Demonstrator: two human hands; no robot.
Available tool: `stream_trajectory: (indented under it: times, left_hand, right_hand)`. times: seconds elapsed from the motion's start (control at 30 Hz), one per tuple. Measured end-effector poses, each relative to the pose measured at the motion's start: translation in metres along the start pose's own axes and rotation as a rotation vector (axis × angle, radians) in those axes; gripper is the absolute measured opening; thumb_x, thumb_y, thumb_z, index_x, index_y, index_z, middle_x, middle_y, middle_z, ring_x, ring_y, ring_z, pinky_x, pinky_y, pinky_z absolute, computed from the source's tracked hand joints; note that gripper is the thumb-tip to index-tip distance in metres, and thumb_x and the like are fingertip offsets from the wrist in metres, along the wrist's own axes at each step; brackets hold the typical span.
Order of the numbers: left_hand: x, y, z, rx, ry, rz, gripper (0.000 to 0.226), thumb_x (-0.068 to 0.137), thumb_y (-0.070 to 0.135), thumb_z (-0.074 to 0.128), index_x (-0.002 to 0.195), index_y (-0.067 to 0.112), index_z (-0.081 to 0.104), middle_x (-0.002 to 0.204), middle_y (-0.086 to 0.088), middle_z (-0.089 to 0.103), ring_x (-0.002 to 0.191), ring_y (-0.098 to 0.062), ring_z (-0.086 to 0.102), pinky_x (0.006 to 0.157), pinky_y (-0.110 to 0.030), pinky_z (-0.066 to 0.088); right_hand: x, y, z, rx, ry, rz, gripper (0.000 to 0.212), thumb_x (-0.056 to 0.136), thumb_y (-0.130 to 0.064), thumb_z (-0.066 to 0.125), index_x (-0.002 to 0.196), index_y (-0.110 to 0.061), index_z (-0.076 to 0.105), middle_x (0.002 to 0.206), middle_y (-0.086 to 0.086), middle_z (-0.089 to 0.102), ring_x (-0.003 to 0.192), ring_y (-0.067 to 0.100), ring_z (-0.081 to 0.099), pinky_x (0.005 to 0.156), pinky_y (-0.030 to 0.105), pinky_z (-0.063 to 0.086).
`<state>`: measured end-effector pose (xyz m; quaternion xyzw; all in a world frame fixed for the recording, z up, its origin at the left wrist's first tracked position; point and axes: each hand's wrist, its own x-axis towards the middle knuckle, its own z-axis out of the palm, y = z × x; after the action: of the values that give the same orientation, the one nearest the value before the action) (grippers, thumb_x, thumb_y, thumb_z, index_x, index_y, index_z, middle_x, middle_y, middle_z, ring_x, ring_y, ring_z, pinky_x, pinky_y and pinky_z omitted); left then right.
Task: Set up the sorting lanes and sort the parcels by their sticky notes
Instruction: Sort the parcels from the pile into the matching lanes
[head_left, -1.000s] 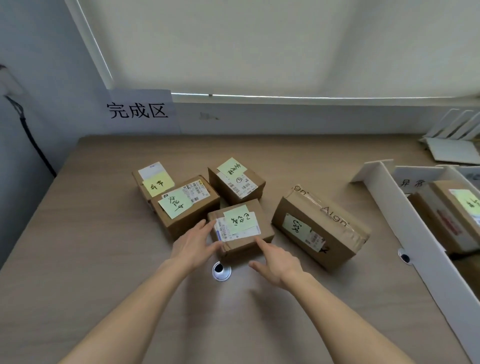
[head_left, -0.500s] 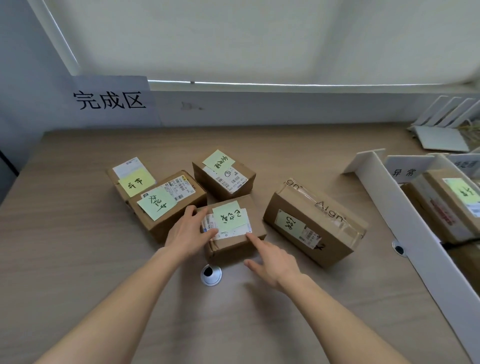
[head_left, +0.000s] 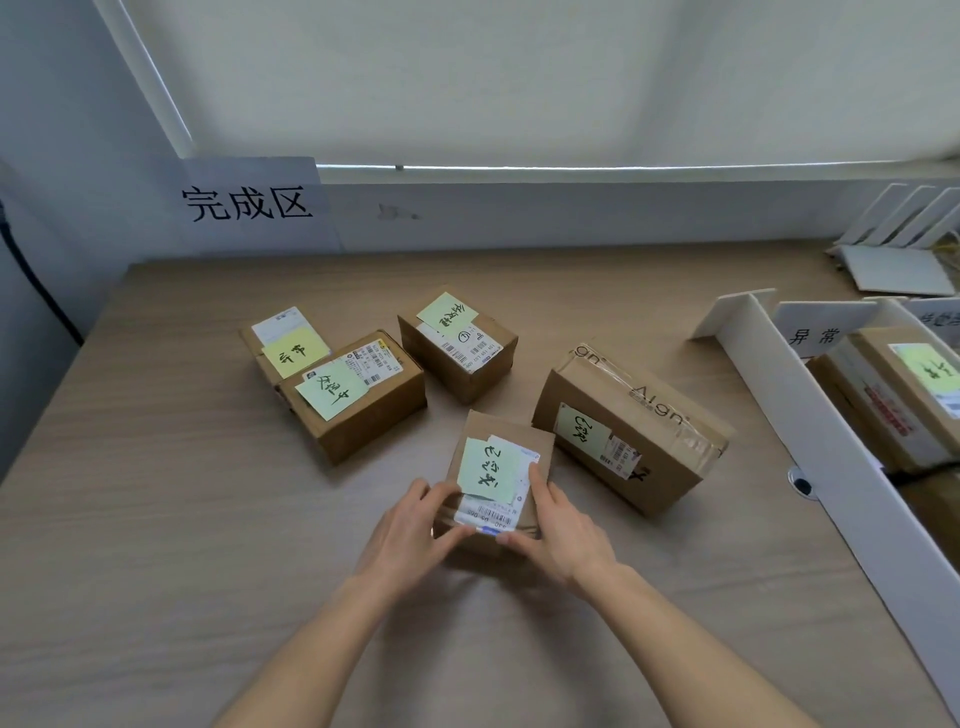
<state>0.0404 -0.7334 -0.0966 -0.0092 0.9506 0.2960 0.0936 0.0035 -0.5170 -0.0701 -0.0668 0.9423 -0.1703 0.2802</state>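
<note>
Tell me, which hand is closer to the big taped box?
Right. The right hand grips the small parcel beside the big taped box; the left hand holds its far side.

Only the person's two forearms and hands were in view, entering from the lower edge. Both arms were bare from where they entered the picture to the wrist; no sleeve or cuff reached into the picture. The left hand (head_left: 410, 535) wore no glove, ring or watch, and the right hand (head_left: 563, 530) was likewise bare, with no band at the wrist. The fingernails that showed looked short and unpainted. No other part of the body or clothing was visible.
</note>
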Motion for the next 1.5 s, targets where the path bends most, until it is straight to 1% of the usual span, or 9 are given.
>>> stream_trajectory:
  times: [0.1,0.2,0.3,0.37,0.53,0.93,1.1,1.37,1.5]
  left_hand:
    - [-0.002,0.004,0.006,-0.037,0.001,-0.005,0.043,0.087,0.052,0.065,0.125,0.038,0.051,0.114,0.010,0.046,0.102,-0.016,0.059,0.081,-0.024,0.047]
    - [0.003,0.012,0.013,-0.092,-0.022,-0.051,0.059,0.088,0.047,0.067,0.141,0.039,0.043,0.147,0.009,0.038,0.130,-0.016,0.046,0.104,-0.029,0.040]
    - [0.004,0.017,0.024,-0.144,-0.053,-0.055,0.071,0.086,0.046,0.069,0.149,0.040,0.035,0.160,0.006,0.027,0.141,-0.016,0.035,0.116,-0.034,0.033]
    - [0.002,0.017,0.032,-0.202,-0.043,-0.060,0.076,0.083,0.050,0.072,0.148,0.042,0.034,0.161,0.008,0.024,0.143,-0.015,0.034,0.115,-0.038,0.035]
    - [-0.012,0.017,0.042,-0.242,-0.036,-0.028,0.086,0.075,0.048,0.079,0.148,0.042,0.034,0.160,0.013,0.020,0.145,-0.010,0.027,0.116,-0.028,0.028]
    - [-0.085,0.069,-0.009,-0.264,0.067,0.008,0.076,0.079,0.037,0.080,0.143,0.044,0.040,0.159,0.007,0.026,0.140,-0.004,0.029,0.107,-0.019,0.029]
    - [-0.129,0.118,-0.074,-0.230,0.092,0.094,0.076,0.081,0.046,0.076,0.146,0.043,0.038,0.160,0.006,0.025,0.136,-0.015,0.040,0.106,-0.034,0.042]
    - [-0.235,0.220,-0.164,-0.209,0.188,0.364,0.076,0.080,0.042,0.079,0.147,0.026,0.045,0.154,0.011,0.034,0.134,-0.009,0.042,0.109,-0.028,0.039]
    - [-0.280,0.273,-0.186,-0.229,0.149,0.482,0.086,0.069,0.066,0.071,0.143,0.028,0.049,0.148,0.006,0.044,0.131,-0.011,0.049,0.110,-0.034,0.041]
  right_hand:
    - [-0.004,0.011,0.001,0.006,0.017,-0.045,0.096,0.091,-0.061,0.060,0.161,-0.034,-0.001,0.160,-0.003,0.028,0.138,0.028,0.043,0.101,0.041,0.045]
    - [-0.007,0.020,0.003,0.001,0.023,-0.083,0.090,0.094,-0.057,0.059,0.161,-0.034,0.004,0.161,-0.003,0.026,0.140,0.025,0.040,0.103,0.038,0.043]
    - [-0.007,0.029,0.008,0.032,0.015,-0.121,0.087,0.096,-0.053,0.058,0.161,-0.033,0.003,0.165,0.000,0.019,0.145,0.025,0.035,0.111,0.039,0.039]
    - [-0.006,0.034,0.014,0.085,-0.007,-0.133,0.089,0.097,-0.049,0.059,0.161,-0.033,0.000,0.169,-0.001,0.008,0.151,0.024,0.026,0.119,0.039,0.031]
    - [-0.010,0.041,0.022,0.110,0.002,-0.156,0.088,0.099,-0.039,0.059,0.162,-0.030,-0.002,0.170,-0.002,-0.001,0.154,0.024,0.018,0.123,0.036,0.022]
    - [-0.093,0.020,-0.021,0.097,0.041,-0.222,0.084,0.099,-0.037,0.059,0.162,-0.027,0.005,0.167,-0.004,0.013,0.148,0.027,0.028,0.120,0.037,0.027]
    - [-0.172,-0.010,-0.074,0.101,0.146,-0.240,0.083,0.099,-0.036,0.060,0.162,-0.025,0.008,0.165,-0.001,0.021,0.147,0.028,0.030,0.120,0.041,0.027]
    - [-0.359,-0.037,-0.143,0.084,0.368,-0.237,0.082,0.099,-0.035,0.061,0.162,-0.019,0.011,0.159,0.006,0.034,0.145,0.028,0.034,0.119,0.039,0.030]
    - [-0.451,-0.028,-0.168,0.074,0.469,-0.188,0.081,0.099,-0.037,0.061,0.162,-0.019,0.012,0.156,0.009,0.037,0.142,0.030,0.037,0.116,0.038,0.032]
